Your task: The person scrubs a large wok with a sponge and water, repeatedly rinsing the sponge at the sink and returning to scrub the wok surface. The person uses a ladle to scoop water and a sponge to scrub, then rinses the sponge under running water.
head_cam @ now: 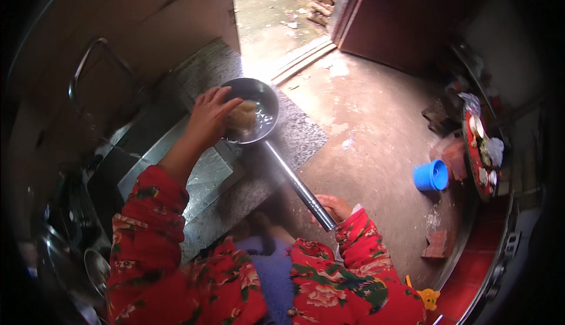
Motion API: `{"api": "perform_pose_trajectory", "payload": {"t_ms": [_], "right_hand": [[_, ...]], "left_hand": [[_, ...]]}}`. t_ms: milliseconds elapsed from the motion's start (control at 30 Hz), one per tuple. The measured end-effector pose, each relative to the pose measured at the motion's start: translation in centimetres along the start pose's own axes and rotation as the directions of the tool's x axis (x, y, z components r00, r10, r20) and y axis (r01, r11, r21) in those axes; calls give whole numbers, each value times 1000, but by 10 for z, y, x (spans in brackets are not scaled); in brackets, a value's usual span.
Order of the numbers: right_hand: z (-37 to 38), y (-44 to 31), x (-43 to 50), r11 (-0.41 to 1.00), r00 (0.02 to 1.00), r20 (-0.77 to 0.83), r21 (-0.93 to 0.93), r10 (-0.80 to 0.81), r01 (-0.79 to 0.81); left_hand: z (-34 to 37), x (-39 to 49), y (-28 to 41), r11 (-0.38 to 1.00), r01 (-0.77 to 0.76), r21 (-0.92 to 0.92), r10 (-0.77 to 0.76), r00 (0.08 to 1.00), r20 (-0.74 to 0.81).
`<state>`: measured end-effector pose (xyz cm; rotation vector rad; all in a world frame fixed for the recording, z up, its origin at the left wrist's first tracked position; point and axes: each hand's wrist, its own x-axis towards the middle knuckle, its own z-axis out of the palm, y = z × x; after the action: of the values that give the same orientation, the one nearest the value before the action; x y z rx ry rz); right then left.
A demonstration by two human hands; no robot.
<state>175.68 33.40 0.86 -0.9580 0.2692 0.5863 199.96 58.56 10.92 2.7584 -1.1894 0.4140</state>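
Observation:
A small metal frying pan (269,127) is over the corner of a speckled stone counter (304,139), its long handle (291,173) slanting towards me. My left hand (215,111) reaches over the pan's left side with fingers apart. Beneath the thumb, a yellowish object (245,120), possibly a scrubber, is inside the wet pan; the hand partly covers it. My right hand (333,206) is behind and under the handle's black end, fingertips showing on its left side. Whether those fingers press on the handle is hidden.
Left of the pan is a metal sink (198,192) with a curved faucet (77,69). A blue bucket (427,176) stands on the floor at right, near a red tray (471,148) holding several items and a loose brick (435,244). A dark door (397,16) stands ajar.

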Motion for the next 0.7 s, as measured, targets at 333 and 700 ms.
{"api": "perform_pose_trajectory", "payload": {"t_ms": [333,700], "right_hand": [[-27,45,10,731,782,-54,-320,621,-602],[44,97,25,475,738,163,-848,655,-234]], "left_hand": [[-33,-106,7,781,500,-376,-546,837,-22],[-124,-344,57,39,683,-730,-880,369,298]]}}
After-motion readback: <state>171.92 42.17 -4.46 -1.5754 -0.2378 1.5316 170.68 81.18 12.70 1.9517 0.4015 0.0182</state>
